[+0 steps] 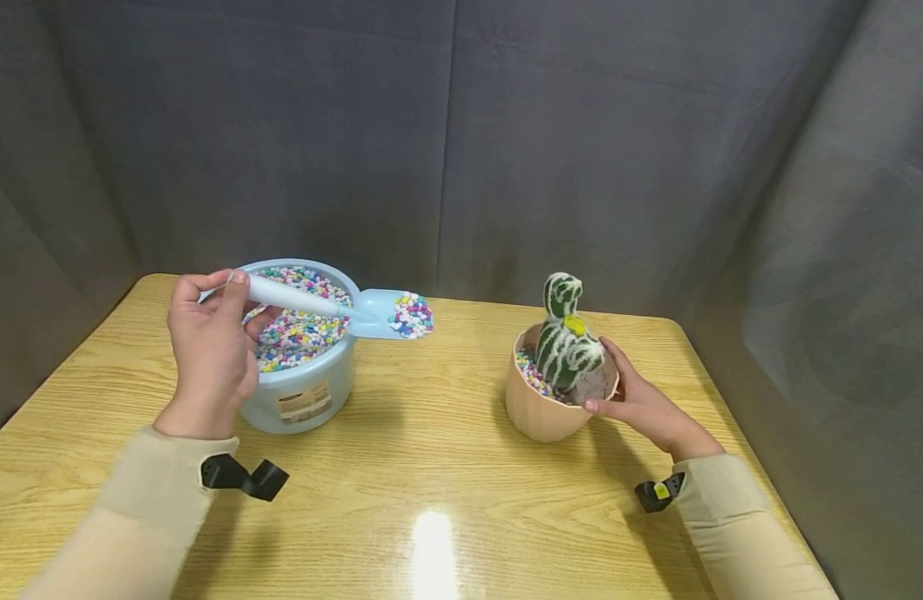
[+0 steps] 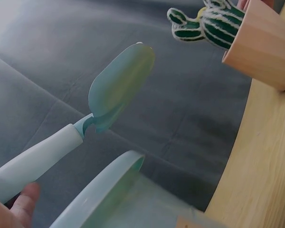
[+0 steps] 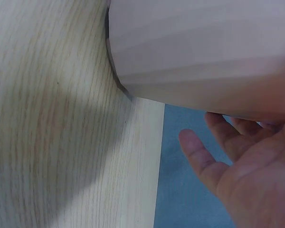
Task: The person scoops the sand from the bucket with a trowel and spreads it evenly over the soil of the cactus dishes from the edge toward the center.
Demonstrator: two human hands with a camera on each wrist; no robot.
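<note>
Grey cloth behind a pale-blue trowel with multicoloured pebbles

Head view: fairly bright, with a white glare patch on the glossy wooden table, suggesting light from above. Soft shadows fall beside the bucket and plant pot; the grey curtain is dim. Left wrist view: darker and hazy, brightest at upper left, the trowel blade shaded, details soft. Right wrist view: washed out, the curtain tinted blue, a broad shadow across the wood, the right hand slightly soft.
</note>
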